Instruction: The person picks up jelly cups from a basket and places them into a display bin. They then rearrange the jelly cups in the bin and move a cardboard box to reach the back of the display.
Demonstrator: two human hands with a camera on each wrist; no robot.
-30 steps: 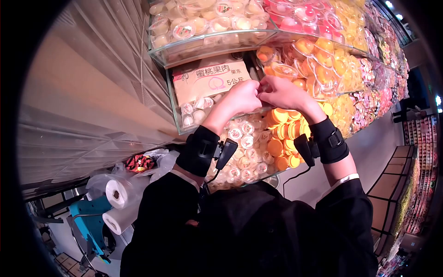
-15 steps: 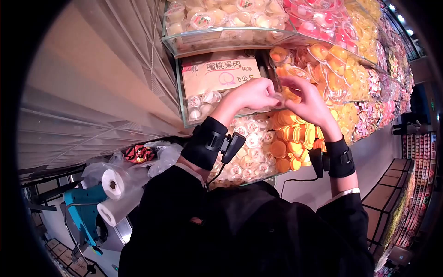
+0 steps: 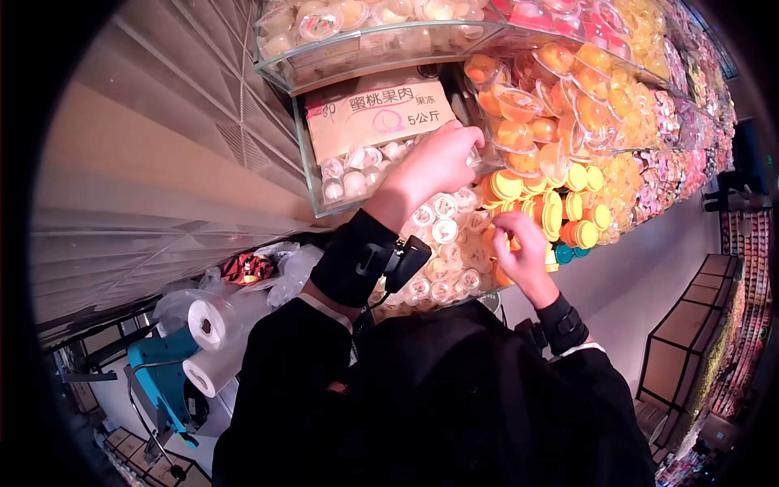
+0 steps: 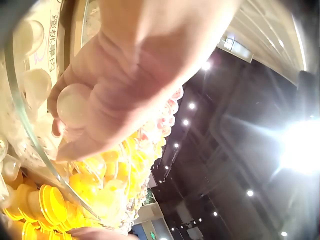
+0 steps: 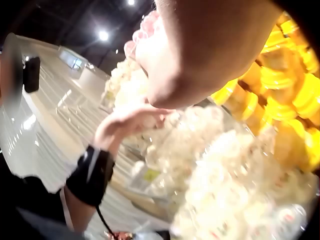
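My left hand (image 3: 436, 169) is at the front of the bin with the handwritten card (image 3: 357, 122). Its fingers curl round a pale, rounded jelly cup (image 4: 73, 105), seen in the left wrist view. From above, the back of the hand hides most of that cup. My right hand (image 3: 525, 252) hangs apart from it, over the yellow-lidded jars (image 3: 552, 213), fingers loosely bent and nothing visible in them. Seen from the right wrist, the back of that hand (image 5: 200, 65) covers its fingertips. White-topped jelly cups (image 3: 438, 235) lie between the hands and my body.
Glass-walled bins of pale jelly cups (image 3: 381, 20), pink cups (image 3: 560, 20) and orange cups (image 3: 519, 105) rise beyond the hands. A glass edge (image 4: 30, 125) runs close to my left hand. Rolls of clear bags (image 3: 213, 325) stand at lower left, beside a pleated wall (image 3: 162, 162).
The hands were together, then parted. My right hand has moved down and toward my body, over the yellow lids. My left hand has stayed near the bin's front with the jelly cup.
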